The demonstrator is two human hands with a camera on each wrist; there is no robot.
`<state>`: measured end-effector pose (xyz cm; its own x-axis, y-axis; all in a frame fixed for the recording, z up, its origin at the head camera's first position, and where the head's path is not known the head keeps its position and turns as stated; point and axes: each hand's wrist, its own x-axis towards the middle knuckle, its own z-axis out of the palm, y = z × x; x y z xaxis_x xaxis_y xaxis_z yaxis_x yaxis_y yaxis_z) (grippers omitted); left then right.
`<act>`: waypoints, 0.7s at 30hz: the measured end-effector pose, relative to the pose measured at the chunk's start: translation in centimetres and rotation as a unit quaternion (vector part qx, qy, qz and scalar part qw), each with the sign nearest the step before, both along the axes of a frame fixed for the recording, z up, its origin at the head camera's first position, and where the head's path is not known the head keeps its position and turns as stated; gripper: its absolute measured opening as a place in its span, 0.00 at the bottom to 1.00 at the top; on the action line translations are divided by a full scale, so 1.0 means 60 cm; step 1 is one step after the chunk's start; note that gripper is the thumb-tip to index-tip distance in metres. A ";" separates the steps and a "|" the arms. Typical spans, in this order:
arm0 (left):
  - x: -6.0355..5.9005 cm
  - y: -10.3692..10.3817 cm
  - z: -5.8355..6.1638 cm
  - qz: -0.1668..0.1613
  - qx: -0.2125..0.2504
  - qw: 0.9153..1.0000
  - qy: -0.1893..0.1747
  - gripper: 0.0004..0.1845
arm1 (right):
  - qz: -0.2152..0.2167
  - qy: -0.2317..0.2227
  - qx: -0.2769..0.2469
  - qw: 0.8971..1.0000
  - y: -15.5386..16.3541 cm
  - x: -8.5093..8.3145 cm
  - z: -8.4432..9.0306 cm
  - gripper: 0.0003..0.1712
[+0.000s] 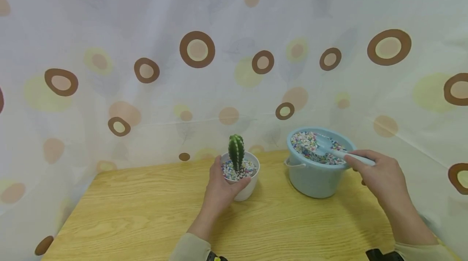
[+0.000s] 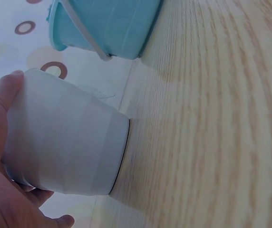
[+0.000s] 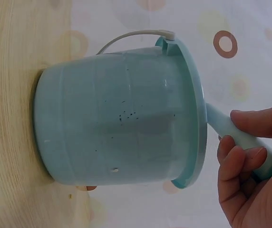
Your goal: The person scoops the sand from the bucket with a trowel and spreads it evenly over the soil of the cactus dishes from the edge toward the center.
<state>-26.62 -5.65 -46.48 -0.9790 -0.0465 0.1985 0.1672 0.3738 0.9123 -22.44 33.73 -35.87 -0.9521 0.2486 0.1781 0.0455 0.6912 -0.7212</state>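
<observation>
Left hand: the left hand (image 1: 222, 185) wraps the white pot (image 1: 245, 188), thumb on the near wall and fingers curled round the far side; the left wrist view shows the thumb tip (image 2: 8, 83) pressed near the rim.
White pot: upright on the wooden table (image 1: 146, 212), left of the bucket and apart from it.
Cactus: a small green cactus (image 1: 236, 151) stands upright in the pot's middle, ringed by coloured pebbles (image 1: 228, 169) that reach close to the rim.
Blue bucket: the light blue bucket (image 1: 314, 175) sits on the table at the right, its handle down, holding a bed of the same coloured pebbles (image 1: 304, 142).
Scoop: a pale blue scoop (image 1: 325, 145) lies with its bowl on the pebbles in the bucket, handle over the rim.
Right hand: the right hand (image 1: 378, 175) pinches the scoop handle between thumb and curled fingers (image 3: 238, 159).
Progress: the pot looks nearly topped up; judging by this, only a little filling is left, and the scoop is not yet lifted.
</observation>
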 end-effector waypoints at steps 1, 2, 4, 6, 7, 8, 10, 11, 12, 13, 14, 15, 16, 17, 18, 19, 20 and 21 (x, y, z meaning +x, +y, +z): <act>0.000 0.000 0.000 0.000 0.000 1.000 0.001 0.66 | 0.001 -0.001 -0.002 1.000 -0.002 0.001 0.002 0.40; 0.000 0.000 0.000 -0.001 0.001 1.000 0.002 0.65 | 0.002 -0.002 -0.002 1.000 -0.005 0.003 0.004 0.40; 0.000 -0.001 0.000 -0.002 0.002 1.000 0.003 0.65 | 0.006 -0.001 -0.004 1.000 -0.010 0.005 0.008 0.39; 0.000 -0.001 0.001 -0.004 0.003 1.000 0.004 0.65 | 0.010 0.001 -0.004 1.000 -0.016 0.007 0.012 0.39; -0.001 -0.001 0.001 -0.004 0.002 1.000 0.003 0.65 | 0.012 0.003 -0.006 1.000 -0.018 0.008 0.013 0.38; -0.001 -0.001 0.001 -0.005 0.002 1.000 0.003 0.65 | 0.014 0.005 -0.007 1.000 -0.020 0.008 0.015 0.38; 0.000 -0.001 0.001 -0.005 0.000 1.000 0.000 0.65 | 0.016 0.009 -0.011 1.000 -0.025 0.009 0.018 0.37; 0.000 -0.001 0.002 -0.004 -0.002 1.000 0.000 0.65 | 0.017 0.010 -0.013 1.000 -0.028 0.009 0.020 0.37; 0.000 -0.001 0.002 -0.003 -0.004 1.000 -0.002 0.65 | 0.018 0.011 -0.015 1.000 -0.030 0.009 0.021 0.37; 0.000 -0.001 0.002 -0.003 -0.005 1.000 -0.003 0.65 | 0.019 0.013 -0.016 1.000 -0.032 0.010 0.022 0.36; 0.000 -0.001 0.002 -0.002 -0.006 1.000 -0.003 0.65 | 0.019 0.013 -0.018 1.000 -0.035 0.010 0.024 0.36; 0.000 -0.001 0.001 -0.002 -0.006 1.000 -0.003 0.65 | 0.021 0.014 -0.020 0.999 -0.038 0.010 0.025 0.36; 0.000 -0.001 0.002 -0.002 -0.007 1.000 -0.003 0.65 | 0.022 0.015 -0.020 0.999 -0.040 0.011 0.026 0.36; 0.000 -0.001 0.002 -0.001 -0.007 1.000 -0.003 0.65 | 0.024 0.016 -0.019 0.999 -0.043 0.011 0.027 0.37; 0.000 -0.002 0.001 -0.001 -0.007 1.000 -0.003 0.65 | 0.026 0.016 -0.020 0.999 -0.046 0.012 0.028 0.37; 0.000 -0.002 0.001 -0.001 -0.007 1.000 -0.002 0.65 | 0.030 0.016 -0.023 0.999 -0.049 0.013 0.029 0.37; 0.000 -0.002 0.001 -0.001 -0.006 1.000 -0.002 0.65 | 0.032 0.015 -0.027 0.999 -0.051 0.013 0.029 0.37; 0.000 -0.002 0.001 -0.001 -0.005 1.000 -0.002 0.65 | 0.034 0.014 -0.030 0.999 -0.054 0.014 0.030 0.37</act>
<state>-26.61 -5.79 -46.43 -0.9798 -0.0423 0.1953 0.1646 0.3833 0.9088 -21.60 30.46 -34.08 -0.9620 0.1940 0.1923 -0.0217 0.6475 -0.7618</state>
